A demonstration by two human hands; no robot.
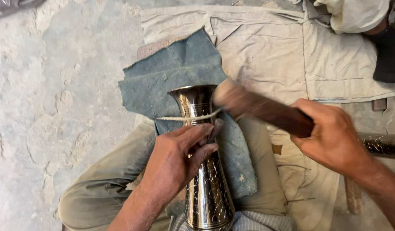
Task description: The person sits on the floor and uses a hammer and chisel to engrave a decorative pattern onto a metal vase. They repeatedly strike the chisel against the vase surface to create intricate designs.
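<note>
Gripping the metal vase (206, 179) on our lap over the blue cloth (180, 72), our left hand (180, 158) steadies it while our right hand (330, 137), closed around the wooden mallet (266, 109), should strike lightly and squarely.

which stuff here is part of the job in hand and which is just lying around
In use:
metal vase, gripped by left hand
wooden mallet, in right hand
cord around the vase neck
blue cloth under the vase

Lying about:
second vase
beige sheet
dark block
</note>
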